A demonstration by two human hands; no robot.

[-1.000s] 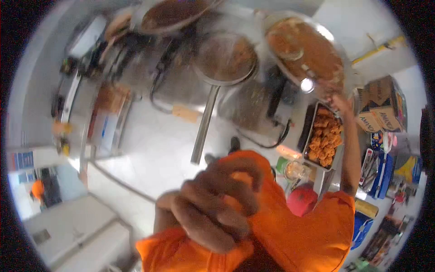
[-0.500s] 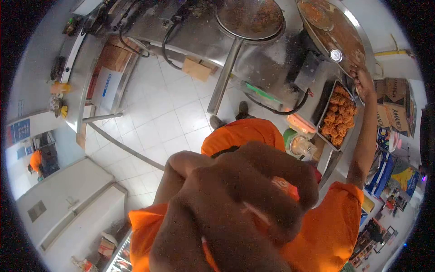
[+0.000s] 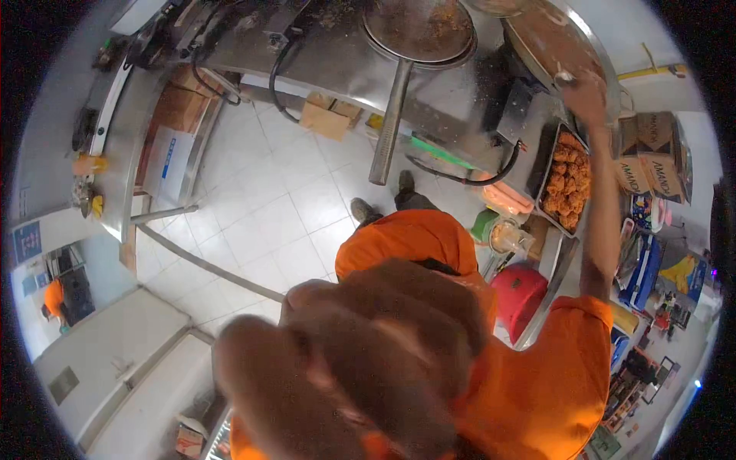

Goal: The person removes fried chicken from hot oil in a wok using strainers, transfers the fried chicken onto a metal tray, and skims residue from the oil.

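Very close to the camera, my left hand (image 3: 368, 345) is blurred, with its fingers curled closed. Anything inside it is hidden. On the right, my right arm stretches to the rim of a large metal pan (image 3: 537, 38) holding brown liquid. My right hand (image 3: 586, 103) is closed there, smeared by motion, and what it grips cannot be made out. A small round metal piece (image 3: 564, 79) sits beside its fingers. Past the pan's upper edge, a round skimmer-like tool (image 3: 500, 6) is partly cut off. A tray of fried chicken pieces (image 3: 566, 184) lies just below my right hand.
A long-handled strainer (image 3: 418, 34) rests on the steel counter (image 3: 330, 61), its handle (image 3: 389, 130) jutting over the floor. Black hoses hang near the counter edge. Cartons (image 3: 650, 153) stand at right, and a red stool-like object (image 3: 517, 295) is beside my body.
My right hand has shifted up and left along the pan. The round skimmer-like tool has moved toward the top edge. My left hand has moved lower left, uncovering the red object.
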